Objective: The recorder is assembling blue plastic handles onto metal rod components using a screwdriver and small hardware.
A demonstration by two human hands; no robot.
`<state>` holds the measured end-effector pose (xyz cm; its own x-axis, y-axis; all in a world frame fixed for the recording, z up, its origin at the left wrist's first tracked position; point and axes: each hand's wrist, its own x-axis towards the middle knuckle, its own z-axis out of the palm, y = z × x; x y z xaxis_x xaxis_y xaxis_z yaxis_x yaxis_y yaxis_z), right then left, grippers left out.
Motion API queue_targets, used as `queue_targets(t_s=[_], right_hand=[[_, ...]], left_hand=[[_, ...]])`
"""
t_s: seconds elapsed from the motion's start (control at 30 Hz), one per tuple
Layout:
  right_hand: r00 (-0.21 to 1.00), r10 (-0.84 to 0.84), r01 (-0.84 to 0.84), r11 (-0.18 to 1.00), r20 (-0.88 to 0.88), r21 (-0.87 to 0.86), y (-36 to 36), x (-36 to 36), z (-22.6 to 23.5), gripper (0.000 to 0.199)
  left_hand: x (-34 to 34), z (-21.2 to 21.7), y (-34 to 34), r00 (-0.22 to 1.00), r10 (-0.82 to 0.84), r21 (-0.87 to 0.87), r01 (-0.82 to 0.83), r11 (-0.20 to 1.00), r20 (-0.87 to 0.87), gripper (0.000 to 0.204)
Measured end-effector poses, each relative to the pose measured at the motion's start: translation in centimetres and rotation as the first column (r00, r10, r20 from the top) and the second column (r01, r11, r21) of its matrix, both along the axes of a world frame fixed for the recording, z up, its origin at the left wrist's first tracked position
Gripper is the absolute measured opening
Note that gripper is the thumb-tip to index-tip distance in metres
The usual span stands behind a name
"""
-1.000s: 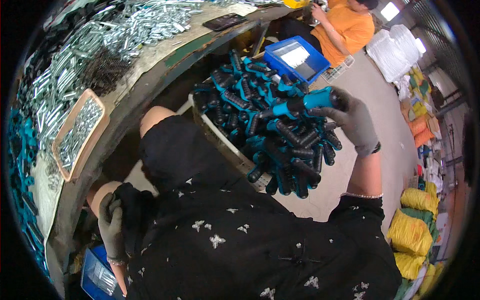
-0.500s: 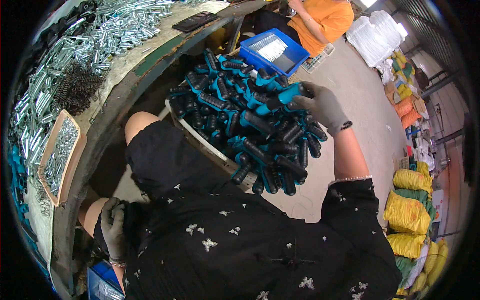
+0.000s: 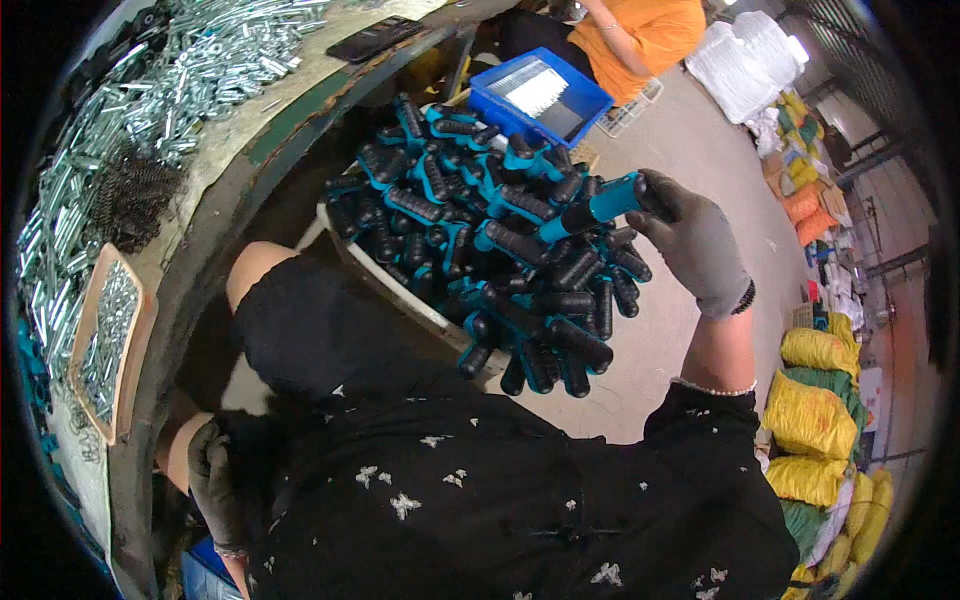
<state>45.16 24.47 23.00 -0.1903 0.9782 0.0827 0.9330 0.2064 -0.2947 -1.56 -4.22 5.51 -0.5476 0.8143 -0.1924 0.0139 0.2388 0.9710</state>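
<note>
My right hand (image 3: 697,240), in a grey glove, is closed on a teal-and-black plastic handle (image 3: 608,205), gripping its upper right end. The handle tilts over the right side of a heaped pile of similar teal handles with black ribbed grips (image 3: 500,240). That pile fills a white-rimmed container (image 3: 395,290) in front of me. Low on the left, my left hand (image 3: 212,485), gloved too, rests against my leg with nothing visible in it. Its fingers are seen edge-on and partly lost against the dark clothing.
On the left, a curved worktable (image 3: 225,200) carries loose metal tubes (image 3: 200,90), dark springs (image 3: 135,195), a tray of small metal parts (image 3: 108,335) and a phone (image 3: 375,38). Beyond the pile stand a blue bin (image 3: 575,120) and a person in orange (image 3: 655,35). Yellow sacks (image 3: 810,415) line the right.
My right hand has moved right and slightly up with the handle, drawing it away from the pile. My left hand has shifted a little downward along my leg. The whole view has shifted slightly.
</note>
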Motion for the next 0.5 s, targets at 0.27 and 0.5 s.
queue_targets(t_s=[0.27, 0.5], right_hand=[[0.994, -0.088, 0.076, 0.983, 0.068, 0.170, 0.6, 2.1, -2.8, 0.047], [0.968, 0.021, -0.052, 0.992, 0.250, 0.119, 0.0, -0.2, -4.1, 0.044]], left_hand=[[1.1, -0.7, 4.1, 0.989, -0.140, -0.064, 0.137, 0.989, -0.038, 0.035], [-0.7, -2.6, 2.5, 0.952, -0.158, -0.046, 0.151, 0.987, -0.264, 0.033]])
